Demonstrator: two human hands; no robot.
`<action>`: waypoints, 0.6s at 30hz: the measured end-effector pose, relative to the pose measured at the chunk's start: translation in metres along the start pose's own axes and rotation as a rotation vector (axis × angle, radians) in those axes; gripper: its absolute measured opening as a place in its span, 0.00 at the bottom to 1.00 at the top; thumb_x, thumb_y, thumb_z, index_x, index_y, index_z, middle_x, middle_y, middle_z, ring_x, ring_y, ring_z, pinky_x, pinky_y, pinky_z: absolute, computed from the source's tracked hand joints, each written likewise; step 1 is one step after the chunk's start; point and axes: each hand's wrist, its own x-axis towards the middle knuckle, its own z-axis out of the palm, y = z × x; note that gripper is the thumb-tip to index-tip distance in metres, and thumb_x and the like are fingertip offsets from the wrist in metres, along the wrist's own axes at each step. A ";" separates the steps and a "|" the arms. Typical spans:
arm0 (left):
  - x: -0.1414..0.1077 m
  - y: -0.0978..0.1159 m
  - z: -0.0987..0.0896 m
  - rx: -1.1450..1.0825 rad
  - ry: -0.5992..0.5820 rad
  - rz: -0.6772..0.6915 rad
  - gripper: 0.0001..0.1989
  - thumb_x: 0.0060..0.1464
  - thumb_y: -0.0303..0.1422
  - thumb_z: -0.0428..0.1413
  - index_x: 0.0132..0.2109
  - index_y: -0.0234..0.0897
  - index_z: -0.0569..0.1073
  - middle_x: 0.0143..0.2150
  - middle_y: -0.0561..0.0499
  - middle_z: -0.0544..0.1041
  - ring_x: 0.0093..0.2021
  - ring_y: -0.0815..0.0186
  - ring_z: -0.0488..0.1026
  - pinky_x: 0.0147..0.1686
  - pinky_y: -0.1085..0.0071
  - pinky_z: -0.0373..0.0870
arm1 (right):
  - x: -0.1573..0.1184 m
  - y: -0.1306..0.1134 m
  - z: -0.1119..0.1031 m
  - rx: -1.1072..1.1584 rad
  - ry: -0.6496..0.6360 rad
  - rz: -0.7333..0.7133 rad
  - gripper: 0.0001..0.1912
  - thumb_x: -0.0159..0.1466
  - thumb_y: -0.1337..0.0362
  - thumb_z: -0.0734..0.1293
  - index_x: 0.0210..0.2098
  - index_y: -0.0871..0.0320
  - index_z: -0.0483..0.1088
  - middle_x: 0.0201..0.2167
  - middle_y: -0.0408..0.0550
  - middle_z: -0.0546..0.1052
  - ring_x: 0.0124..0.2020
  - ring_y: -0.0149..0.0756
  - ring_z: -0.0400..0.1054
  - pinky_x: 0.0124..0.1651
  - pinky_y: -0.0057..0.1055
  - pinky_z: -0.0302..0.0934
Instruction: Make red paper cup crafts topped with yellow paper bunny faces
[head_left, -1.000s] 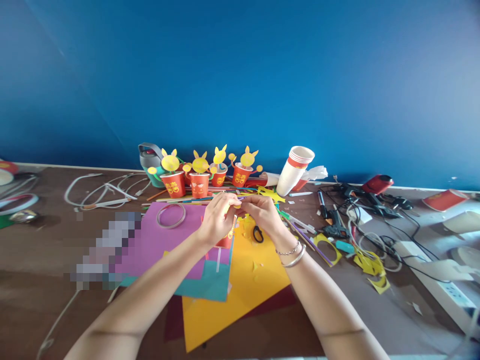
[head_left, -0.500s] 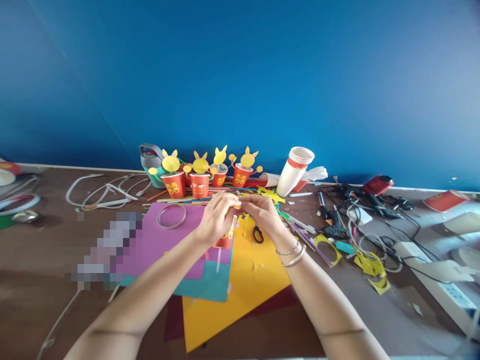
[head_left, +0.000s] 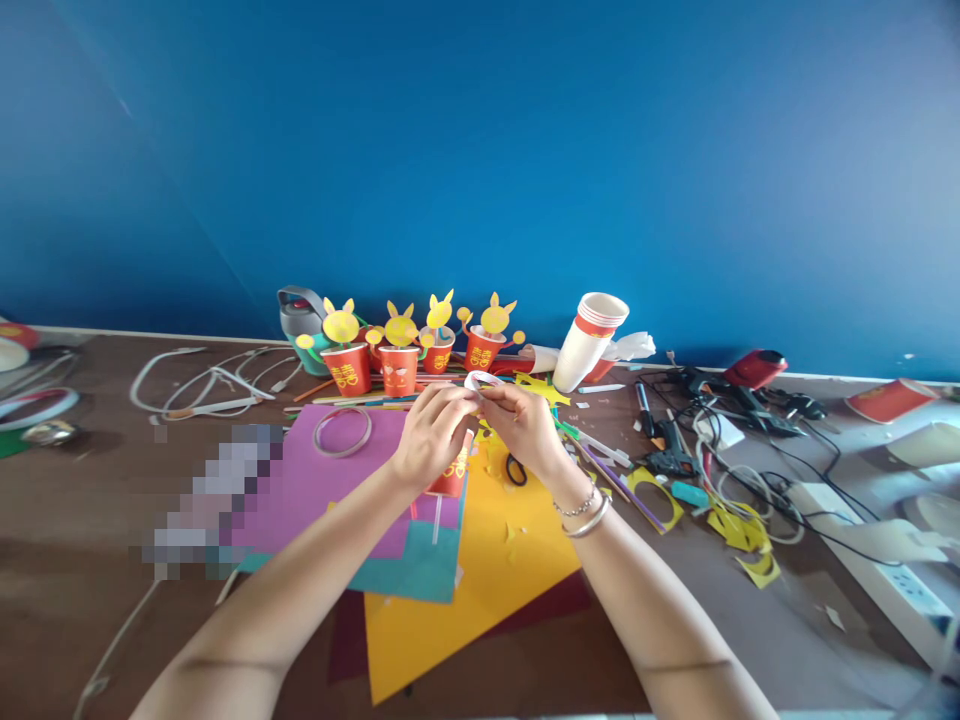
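Note:
My left hand (head_left: 435,430) and my right hand (head_left: 519,425) meet over the coloured paper, fingertips pinched close together. From my right fingers a small white looped strip (head_left: 480,378) sticks up. What my left fingertips pinch is too small to make out. Partly hidden behind my left hand is a red paper cup (head_left: 448,482) with yellow print. Black-handled scissors (head_left: 516,470) lie below my right hand on a yellow sheet (head_left: 480,590). Purple paper (head_left: 300,480) and a teal sheet (head_left: 427,570) spread to the left, with a ring-shaped tape roll (head_left: 343,433) on the purple.
Several red cups with yellow animal-head cutouts, one a cup (head_left: 400,372), stand along the blue wall. Behind my right hand leans a stack of white cups (head_left: 590,345). Glue guns (head_left: 673,455), cables, yellow scraps and a power strip (head_left: 877,560) crowd the right side.
A white looped strip now shows above my right fingers. The yellow bit visible between the fingertips before is out of sight. Both hands stay in nearly the same place.

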 end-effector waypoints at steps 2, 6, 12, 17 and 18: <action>-0.002 -0.002 0.002 -0.002 0.005 0.022 0.10 0.57 0.23 0.51 0.42 0.41 0.72 0.40 0.48 0.79 0.42 0.62 0.74 0.43 0.63 0.72 | -0.001 0.002 0.002 0.002 -0.010 -0.015 0.08 0.60 0.59 0.67 0.35 0.56 0.75 0.30 0.46 0.79 0.32 0.37 0.74 0.35 0.32 0.69; -0.004 -0.003 0.002 -0.030 0.038 0.084 0.11 0.56 0.21 0.52 0.42 0.41 0.72 0.41 0.48 0.79 0.42 0.63 0.74 0.44 0.64 0.71 | -0.002 0.003 0.007 0.087 0.024 0.016 0.07 0.56 0.61 0.68 0.32 0.56 0.75 0.30 0.46 0.79 0.31 0.37 0.74 0.35 0.32 0.69; 0.010 0.008 -0.011 -0.265 0.143 -0.140 0.05 0.54 0.25 0.56 0.34 0.39 0.74 0.35 0.50 0.80 0.39 0.65 0.75 0.43 0.66 0.71 | 0.010 -0.001 -0.018 0.282 0.200 0.185 0.11 0.56 0.59 0.67 0.22 0.58 0.71 0.23 0.47 0.77 0.25 0.34 0.71 0.34 0.32 0.65; 0.025 0.009 -0.008 -0.918 0.094 -1.033 0.12 0.42 0.37 0.66 0.31 0.34 0.77 0.29 0.49 0.79 0.31 0.66 0.75 0.35 0.69 0.71 | 0.016 0.000 -0.061 -0.512 0.187 0.145 0.08 0.58 0.65 0.65 0.33 0.58 0.76 0.33 0.53 0.80 0.38 0.44 0.75 0.42 0.36 0.64; 0.026 0.008 -0.006 -1.047 0.077 -1.135 0.13 0.38 0.36 0.68 0.31 0.33 0.77 0.28 0.50 0.79 0.30 0.67 0.75 0.35 0.70 0.71 | 0.016 0.003 -0.067 -0.753 0.168 0.181 0.08 0.58 0.68 0.64 0.32 0.59 0.76 0.34 0.55 0.80 0.41 0.47 0.74 0.44 0.37 0.63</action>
